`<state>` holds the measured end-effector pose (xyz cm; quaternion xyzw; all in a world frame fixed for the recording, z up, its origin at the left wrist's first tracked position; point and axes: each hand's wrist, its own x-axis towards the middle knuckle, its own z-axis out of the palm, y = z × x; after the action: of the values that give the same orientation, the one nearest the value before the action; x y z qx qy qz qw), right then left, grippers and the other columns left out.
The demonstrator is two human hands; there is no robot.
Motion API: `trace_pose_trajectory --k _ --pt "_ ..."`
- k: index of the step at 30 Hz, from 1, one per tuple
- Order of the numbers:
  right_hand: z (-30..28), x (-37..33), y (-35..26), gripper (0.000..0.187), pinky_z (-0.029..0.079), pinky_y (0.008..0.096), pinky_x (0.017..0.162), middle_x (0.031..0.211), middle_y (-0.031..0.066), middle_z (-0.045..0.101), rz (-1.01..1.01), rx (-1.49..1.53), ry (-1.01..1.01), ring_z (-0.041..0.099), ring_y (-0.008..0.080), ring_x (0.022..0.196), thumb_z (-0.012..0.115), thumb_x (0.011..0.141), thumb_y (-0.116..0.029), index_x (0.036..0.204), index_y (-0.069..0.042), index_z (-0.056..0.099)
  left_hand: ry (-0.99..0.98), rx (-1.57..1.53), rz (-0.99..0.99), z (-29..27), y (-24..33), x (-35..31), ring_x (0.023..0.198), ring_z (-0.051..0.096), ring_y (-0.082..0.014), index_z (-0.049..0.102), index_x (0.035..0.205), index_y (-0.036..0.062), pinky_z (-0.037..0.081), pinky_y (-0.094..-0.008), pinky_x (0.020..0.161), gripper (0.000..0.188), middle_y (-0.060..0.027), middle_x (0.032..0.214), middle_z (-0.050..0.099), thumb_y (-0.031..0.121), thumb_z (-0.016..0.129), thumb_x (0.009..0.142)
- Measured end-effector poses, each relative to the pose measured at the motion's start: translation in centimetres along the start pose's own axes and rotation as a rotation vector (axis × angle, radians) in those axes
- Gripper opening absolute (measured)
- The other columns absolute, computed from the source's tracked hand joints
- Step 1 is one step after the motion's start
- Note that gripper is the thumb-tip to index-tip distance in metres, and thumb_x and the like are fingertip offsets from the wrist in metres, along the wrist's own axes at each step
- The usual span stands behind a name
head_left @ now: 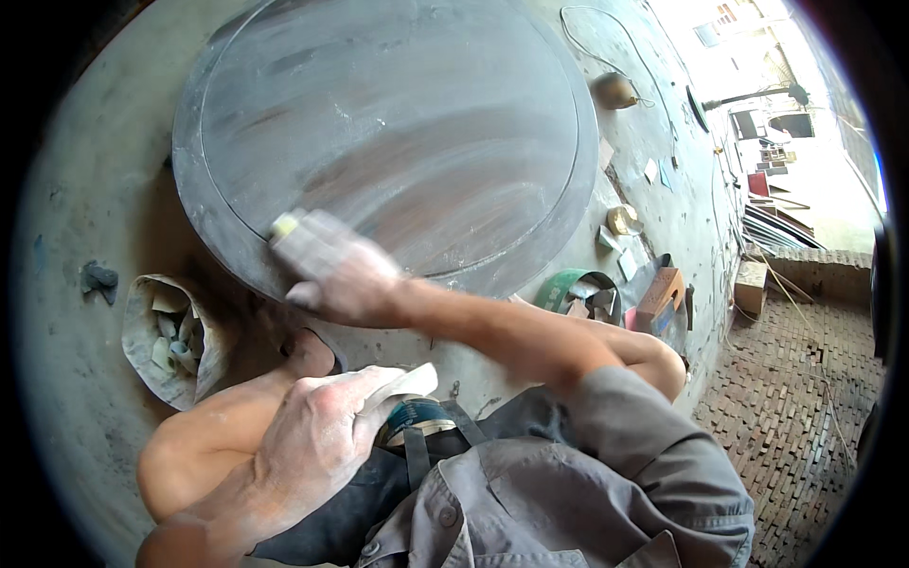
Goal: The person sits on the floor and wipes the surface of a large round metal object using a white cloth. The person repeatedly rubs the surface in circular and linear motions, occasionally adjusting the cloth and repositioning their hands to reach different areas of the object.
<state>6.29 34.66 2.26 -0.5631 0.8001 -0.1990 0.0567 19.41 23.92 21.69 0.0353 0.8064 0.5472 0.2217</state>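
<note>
A large round grey tabletop (445, 123) with a grooved ring near its rim and brownish worn streaks lies in front of me. My right hand (346, 270), dusty and smeared by motion, presses on its near left edge. A small pale yellow thing (284, 225) shows at its fingertips; the rest is hidden under the fingers. Over my lap, my left hand (317, 426) is closed on a pale folded strip (412, 381), whose material I cannot make out. Just beside it sits a round thing with a teal band (417, 417), partly covered by the strip.
At left, an open cloth bag (142, 331) holds pale scraps, near a dark crumpled rag (98, 280). To the right are a green round container (559, 287) with scraps, a reddish-brown block (660, 301) and loose paper pieces. A brown rounded object (615, 91) with a cord lies farther back.
</note>
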Motion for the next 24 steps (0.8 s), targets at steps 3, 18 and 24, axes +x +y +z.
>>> trace_pose_trajectory --k 3,18,24 --pt "-8.3 -4.4 7.3 0.053 0.012 0.0559 0.129 0.167 0.0254 0.026 0.364 -0.511 -0.411 0.019 0.0455 0.156 0.041 0.109 -0.034 0.146 0.003 0.051 0.112 0.176 0.045 -1.3 -0.9 -2.7 0.091 0.072 -0.0388 0.069 0.112 -0.0079 0.058 -0.0399 0.082 0.027 -0.0247 0.105 0.072 0.000 0.072 0.086" --pt "3.4 -12.8 -8.9 0.065 0.041 0.0504 0.117 0.150 0.0173 0.052 0.085 0.810 -0.104 0.051 0.0340 0.137 0.070 0.092 -0.018 0.151 -0.005 0.046 0.017 0.367 -0.017 0.8 -1.2 -0.6 0.077 0.068 -0.0434 0.066 0.093 -0.0022 0.051 -0.0504 0.066 0.007 -0.0245 0.084 0.068 0.004 0.067 0.091" --pt "-9.3 -15.7 -10.8 0.050 0.047 0.0413 0.108 0.138 0.0106 0.061 0.506 1.561 -0.105 0.056 0.0228 0.127 0.071 0.099 -0.020 0.143 -0.003 0.054 0.083 0.094 0.030 2.5 -0.4 0.0 0.075 0.067 -0.0417 0.064 0.090 -0.0026 0.050 -0.0473 0.067 0.010 -0.0233 0.082 0.068 0.007 0.068 0.091"
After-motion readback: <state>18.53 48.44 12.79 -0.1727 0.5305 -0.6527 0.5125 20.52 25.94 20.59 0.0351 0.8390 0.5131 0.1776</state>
